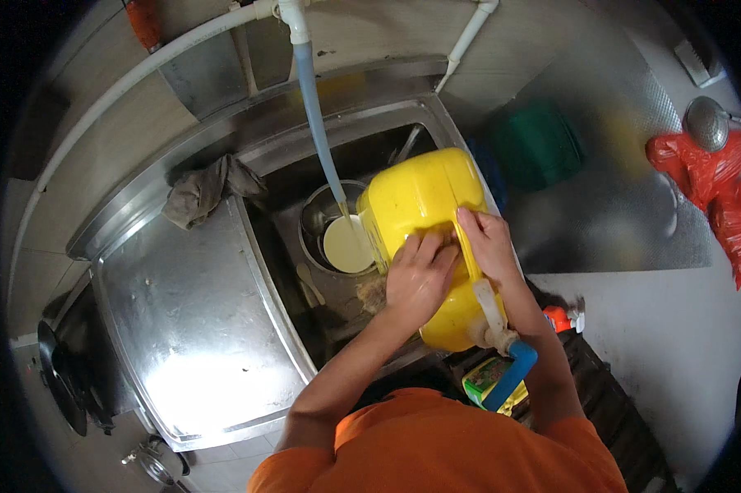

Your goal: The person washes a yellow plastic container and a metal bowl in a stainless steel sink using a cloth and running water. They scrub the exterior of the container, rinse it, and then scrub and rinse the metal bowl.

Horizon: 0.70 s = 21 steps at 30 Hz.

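A big yellow plastic jug (426, 191) is tilted on its side over the right part of the sink (284, 215). My right hand (487, 244) is closed round the jug's handle, thumb on top. Curled against the jug beside that handle are the fingers of my left hand (422, 278); their tips are partly hidden. Near my right forearm, a white tap with a blue elbow pipe (514, 374) sticks out from the jug's lower end. A blue hose (314, 115) hangs down, its water falling beside a pale round bowl (347, 245) in a metal pot (311, 215).
A grey cloth (207, 191) lies at the sink's rear left, beside the steel drainboard (193, 304). A pale spoon-like utensil (309, 283) lies in the sink. Right of it are a green tub (539, 144), red plastic bags (707, 177) and a red-topped bottle (558, 318).
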Available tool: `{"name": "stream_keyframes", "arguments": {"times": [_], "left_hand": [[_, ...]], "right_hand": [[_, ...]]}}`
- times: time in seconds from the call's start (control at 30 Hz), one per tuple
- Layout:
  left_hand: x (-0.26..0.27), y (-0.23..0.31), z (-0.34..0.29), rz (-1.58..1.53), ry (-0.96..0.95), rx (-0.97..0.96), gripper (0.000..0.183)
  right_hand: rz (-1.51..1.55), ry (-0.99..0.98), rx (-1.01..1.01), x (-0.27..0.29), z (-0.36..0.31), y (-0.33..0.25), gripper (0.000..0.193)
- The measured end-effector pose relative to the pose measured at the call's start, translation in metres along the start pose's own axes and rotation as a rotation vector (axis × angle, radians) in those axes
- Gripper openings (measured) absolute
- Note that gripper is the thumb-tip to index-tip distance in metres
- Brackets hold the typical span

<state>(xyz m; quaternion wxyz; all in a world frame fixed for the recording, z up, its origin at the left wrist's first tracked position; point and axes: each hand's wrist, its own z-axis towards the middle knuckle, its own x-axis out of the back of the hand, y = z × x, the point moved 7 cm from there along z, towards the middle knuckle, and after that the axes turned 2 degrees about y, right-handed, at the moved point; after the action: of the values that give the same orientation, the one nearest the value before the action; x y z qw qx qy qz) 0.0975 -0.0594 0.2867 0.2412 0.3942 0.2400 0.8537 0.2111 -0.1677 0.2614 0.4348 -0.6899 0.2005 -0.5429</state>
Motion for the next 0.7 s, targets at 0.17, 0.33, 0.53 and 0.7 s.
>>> {"name": "stream_keyframes", "arguments": {"times": [0.17,0.33,0.53,0.7], "left_hand": [[0.001,-0.041,-0.023,-0.146,0.11,0.27,0.023],[-0.022,-0.082,-0.073,-0.138,0.173,0.213,0.021],[-0.08,-0.213,-0.145,-1.102,0.174,1.363,0.029],[-0.114,-0.24,-0.1,-1.449,0.284,1.531,0.052]], "right_hand": [[-0.03,-0.036,-0.014,-0.002,0.001,0.003,0.047],[0.005,0.021,-0.065,0.008,0.005,0.014,0.046],[0.122,0.045,-0.141,0.022,0.016,0.033,0.049],[0.107,0.059,-0.117,0.02,0.015,0.031,0.05]]}}
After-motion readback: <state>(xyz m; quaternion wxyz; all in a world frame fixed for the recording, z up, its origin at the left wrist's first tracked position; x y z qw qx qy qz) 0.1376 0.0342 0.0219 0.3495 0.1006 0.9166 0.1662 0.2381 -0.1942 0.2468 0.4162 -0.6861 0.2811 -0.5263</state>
